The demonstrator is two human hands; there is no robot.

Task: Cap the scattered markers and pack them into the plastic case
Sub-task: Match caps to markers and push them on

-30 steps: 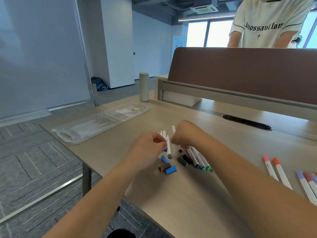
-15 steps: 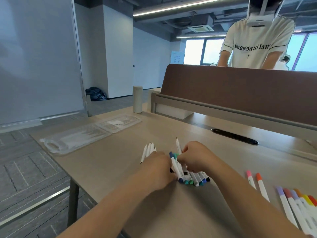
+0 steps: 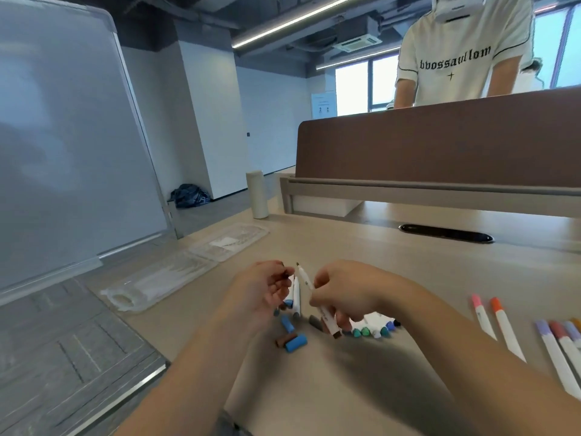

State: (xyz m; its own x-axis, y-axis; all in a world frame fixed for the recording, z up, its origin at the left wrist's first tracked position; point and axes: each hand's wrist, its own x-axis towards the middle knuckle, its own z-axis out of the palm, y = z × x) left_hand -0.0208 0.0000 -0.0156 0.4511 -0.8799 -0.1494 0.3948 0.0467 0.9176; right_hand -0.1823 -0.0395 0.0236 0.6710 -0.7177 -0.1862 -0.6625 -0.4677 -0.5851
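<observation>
The marker (image 3: 305, 279) being worked on is in the right hand (image 3: 342, 291), whose fingers are curled round its barrel, with the bare tip pointing up and towards the left. The left hand (image 3: 261, 291) pinches a small dark cap (image 3: 285, 274) at its fingertips, just beside that tip but not yet on it. So this looks like the capping step, and the next move calls for lining the cap's mouth up with the tip and pushing it on straight.

Loose caps (image 3: 290, 340) lie on the table (image 3: 361, 388) below the hands (blue, brown and grey ones), beside a row of markers (image 3: 374, 330) partly hidden under the right hand. Capped markers (image 3: 506, 328) lie well apart on the right. The plastic case (image 3: 163, 278) lies open near the table's left edge, and I cannot tell whether it holds anything.

Farther back are a pale bottle (image 3: 257, 195), a brown partition (image 3: 440, 152) with a person (image 3: 456, 51) standing behind it, and a whiteboard (image 3: 63, 136) on the left.
</observation>
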